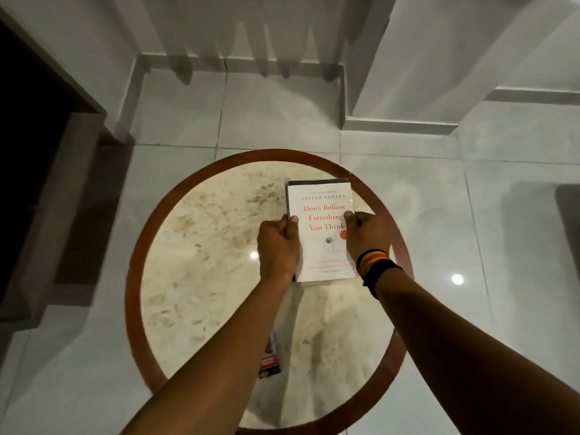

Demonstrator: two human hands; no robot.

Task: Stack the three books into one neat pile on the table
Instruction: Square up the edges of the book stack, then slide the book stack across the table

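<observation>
A white book (pixel 320 202) with red title lettering lies face up on the right half of the round table (pixel 194 233). A dark book edge (pixel 317 182) shows under it along its far and left sides. My left hand (pixel 277 246) grips the pile's left edge, thumb on the white cover. My right hand (pixel 365 233) grips the right edge, thumb on the cover too. A small red and dark object (pixel 270 361), mostly hidden under my left forearm, lies on the table nearer me; whether it is a book is unclear.
The table has a pale marble top and a brown wooden rim (pixel 135 277). It stands on glossy grey floor tiles (pixel 470 246). A dark doorway and frame (pixel 37 152) are at the left, white walls and skirting (pixel 392 125) behind.
</observation>
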